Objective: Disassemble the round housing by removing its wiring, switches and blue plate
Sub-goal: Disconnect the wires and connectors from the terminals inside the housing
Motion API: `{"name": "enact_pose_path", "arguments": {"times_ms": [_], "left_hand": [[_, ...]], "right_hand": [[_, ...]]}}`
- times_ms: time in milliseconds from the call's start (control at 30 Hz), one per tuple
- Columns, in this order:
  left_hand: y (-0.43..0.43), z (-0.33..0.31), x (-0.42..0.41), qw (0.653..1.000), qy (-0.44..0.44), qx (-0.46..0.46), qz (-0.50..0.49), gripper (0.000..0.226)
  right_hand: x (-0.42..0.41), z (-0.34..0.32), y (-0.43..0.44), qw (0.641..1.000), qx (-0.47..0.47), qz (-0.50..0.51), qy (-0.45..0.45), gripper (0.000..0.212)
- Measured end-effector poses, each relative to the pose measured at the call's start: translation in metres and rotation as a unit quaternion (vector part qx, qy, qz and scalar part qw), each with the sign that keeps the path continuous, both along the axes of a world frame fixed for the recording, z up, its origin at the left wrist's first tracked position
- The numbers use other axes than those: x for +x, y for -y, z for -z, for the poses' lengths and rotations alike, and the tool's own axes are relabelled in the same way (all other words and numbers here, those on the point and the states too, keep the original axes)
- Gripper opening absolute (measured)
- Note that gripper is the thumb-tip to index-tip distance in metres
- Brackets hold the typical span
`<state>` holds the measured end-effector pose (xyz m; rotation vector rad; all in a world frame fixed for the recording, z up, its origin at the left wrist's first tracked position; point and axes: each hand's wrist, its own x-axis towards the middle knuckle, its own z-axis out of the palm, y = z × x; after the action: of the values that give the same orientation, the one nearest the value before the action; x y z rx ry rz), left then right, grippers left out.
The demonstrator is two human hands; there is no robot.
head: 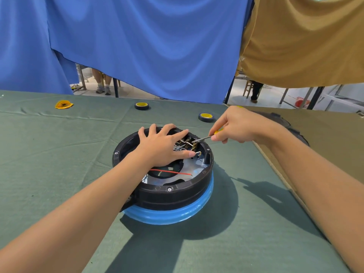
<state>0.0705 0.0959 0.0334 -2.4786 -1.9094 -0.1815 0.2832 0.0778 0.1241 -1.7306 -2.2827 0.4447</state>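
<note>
Round housing (pixel 169 196): sits mid-bench on the green-covered bench (pixel 49 154), open side up. It is a black ring on a blue base (pixel 171 215). Inside I see a shiny plate (pixel 194 168) with a dark hole in its middle.
Yellow scrap (pixel 64 104): far left on the bench, well apart from the housing.
Tape roll (pixel 141 106): lies flat beyond the housing, near the far edge.
Left grip (pixel 163 146): fingers are spread and nearly straight, laid over the far half of the housing. The fingertips reach the far rim. The thumb tip touches the end of a white wire, and I see nothing pinched.
Red wire (pixel 171 172): runs across the hole, just nearer to me than the left wrist.
White wires (pixel 185 143): bunched between the left index finger and thumb, by the far right wall.
Screwdriver (pixel 202 138): a thin metal shaft with a yellow handle, its tip in among the wiring.
Second tape roll (pixel 206 117): flat on the bench, beyond the housing's right side.
Right grip (pixel 238 125): fingers are curled. Thumb and index finger pinch the screwdriver where the shaft meets the handle.
Black object (pixel 283 123): on the brown cover at the right, mostly behind the right forearm.
Hidden: the left palm covers much of the interior. Most of the yellow handle is inside the right grip. I cannot identify the small dark parts among the wires.
</note>
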Motion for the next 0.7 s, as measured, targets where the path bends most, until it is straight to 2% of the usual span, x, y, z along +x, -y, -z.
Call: {"name": "enact_pose_path", "arguments": {"times_ms": [100, 400, 600, 700], "left_hand": [[-0.001, 0.001, 0.000, 1.000, -0.002, 0.002, 0.000, 0.097], [0.001, 0.000, 0.000, 1.000, -0.006, 0.007, 0.004, 0.089], [0.001, 0.000, 0.000, 1.000, -0.010, 0.002, 0.007, 0.086], [0.001, -0.001, 0.000, 1.000, -0.009, 0.001, 0.006, 0.087]], "right_hand": [[0.003, -0.003, 0.007, 0.998, 0.043, -0.013, 0.053, 0.007], [-0.006, 0.003, 0.021, 0.982, 0.145, -0.029, 0.118, 0.011], [-0.012, -0.003, 0.014, 0.985, 0.120, -0.048, 0.117, 0.010], [-0.010, -0.010, 0.003, 0.988, 0.077, -0.053, 0.121, 0.008]]}}
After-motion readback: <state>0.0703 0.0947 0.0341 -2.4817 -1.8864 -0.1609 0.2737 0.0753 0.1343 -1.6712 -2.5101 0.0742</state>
